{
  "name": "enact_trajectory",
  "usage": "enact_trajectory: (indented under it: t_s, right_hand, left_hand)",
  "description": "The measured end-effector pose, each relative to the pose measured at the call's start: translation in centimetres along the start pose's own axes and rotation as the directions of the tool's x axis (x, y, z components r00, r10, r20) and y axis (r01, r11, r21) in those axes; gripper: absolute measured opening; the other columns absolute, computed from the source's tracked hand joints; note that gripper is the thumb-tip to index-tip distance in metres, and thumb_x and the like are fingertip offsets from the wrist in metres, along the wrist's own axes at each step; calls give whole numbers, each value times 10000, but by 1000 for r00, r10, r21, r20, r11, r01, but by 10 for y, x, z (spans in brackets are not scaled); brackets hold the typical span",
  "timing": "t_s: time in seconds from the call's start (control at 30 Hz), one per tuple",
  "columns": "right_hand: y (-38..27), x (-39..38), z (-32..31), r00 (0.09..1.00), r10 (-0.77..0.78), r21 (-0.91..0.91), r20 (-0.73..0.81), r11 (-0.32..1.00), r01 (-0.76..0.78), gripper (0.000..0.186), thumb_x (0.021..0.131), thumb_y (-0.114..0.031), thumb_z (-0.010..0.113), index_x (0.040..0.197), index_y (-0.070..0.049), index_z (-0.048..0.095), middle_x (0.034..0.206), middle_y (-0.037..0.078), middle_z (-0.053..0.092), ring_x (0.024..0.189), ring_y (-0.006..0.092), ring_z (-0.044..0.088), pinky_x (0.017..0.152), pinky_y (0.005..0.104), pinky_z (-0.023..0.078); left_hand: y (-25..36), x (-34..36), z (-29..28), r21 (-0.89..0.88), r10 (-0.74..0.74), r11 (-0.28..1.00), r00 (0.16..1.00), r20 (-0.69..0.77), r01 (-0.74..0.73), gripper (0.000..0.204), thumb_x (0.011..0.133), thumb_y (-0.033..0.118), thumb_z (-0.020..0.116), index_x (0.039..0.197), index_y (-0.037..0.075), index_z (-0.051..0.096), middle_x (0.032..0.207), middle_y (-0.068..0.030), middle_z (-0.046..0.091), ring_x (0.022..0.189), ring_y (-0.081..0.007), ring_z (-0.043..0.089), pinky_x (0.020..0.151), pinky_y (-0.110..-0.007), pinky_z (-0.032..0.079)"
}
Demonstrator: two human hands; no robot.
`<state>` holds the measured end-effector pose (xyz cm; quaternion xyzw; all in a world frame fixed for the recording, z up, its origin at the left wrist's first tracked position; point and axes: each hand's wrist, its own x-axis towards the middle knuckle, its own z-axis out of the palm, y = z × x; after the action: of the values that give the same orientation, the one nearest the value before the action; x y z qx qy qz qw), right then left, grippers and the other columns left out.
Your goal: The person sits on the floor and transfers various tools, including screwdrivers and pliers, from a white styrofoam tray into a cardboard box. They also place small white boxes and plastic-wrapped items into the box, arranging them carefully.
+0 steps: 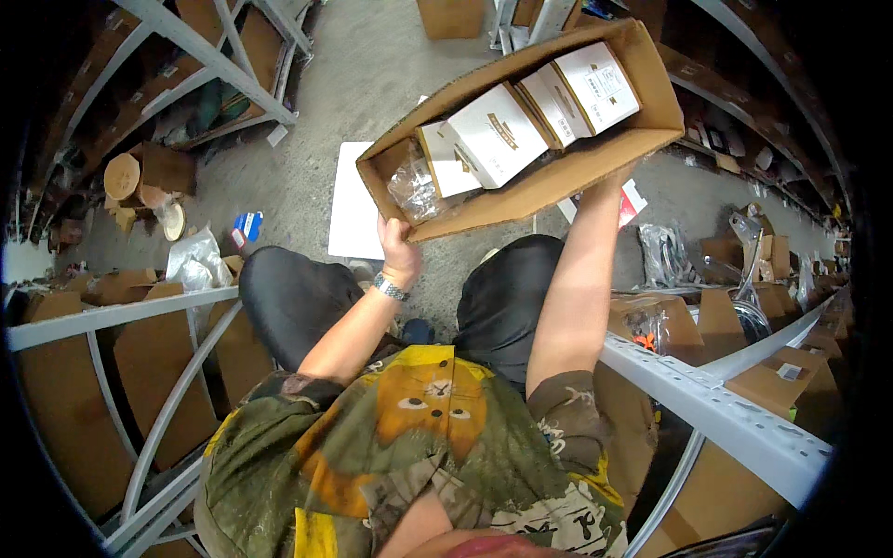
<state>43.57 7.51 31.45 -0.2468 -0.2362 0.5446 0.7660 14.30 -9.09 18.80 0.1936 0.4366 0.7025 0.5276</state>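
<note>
An open cardboard box (558,181), long and narrow, is held tilted in front of me between both hands. My left hand (398,249) grips its near left corner, thumb over the rim; a metal-banded watch is on that wrist. Beneath the right end, my right hand (609,181) supports the box, its fingers hidden by the cardboard. Several white cartons with gold print stand inside, among them a large white carton (498,135) in the middle and another white carton (597,86) at the right end. Crumpled clear plastic wrap (415,186) fills the left end.
Metal shelving (716,409) loaded with open cardboard boxes stands close on my right, with more shelf rails (121,321) at left. A flat white sheet (350,200) lies on the concrete floor under the box. Bagged coils (662,253) and a blue packet (246,226) are farther out.
</note>
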Motion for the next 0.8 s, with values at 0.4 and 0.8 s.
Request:
enact_trajectory:
  t_s: [0.4,0.8]
  right_hand:
    - [-67,4,97,965,254,-477,-66,842,-254,741,930,-669,427,1310,-44,542,1264,118,598,1156,248,553,986,407,422]
    - [8,57,51,943,281,-908,-178,323,-267,356,809,-65,537,1140,-29,663,798,39,598,643,129,542,526,292,438]
  left_hand:
    - [-50,0,-77,153,217,967,972,-94,-201,154,900,174,445,1013,82,495,965,-29,510,858,-182,504,834,-346,426]
    - [-38,-59,-50,223,-233,947,972,-12,230,711,930,200,474,1485,93,44,1293,-132,429,1124,-196,466,936,-350,436]
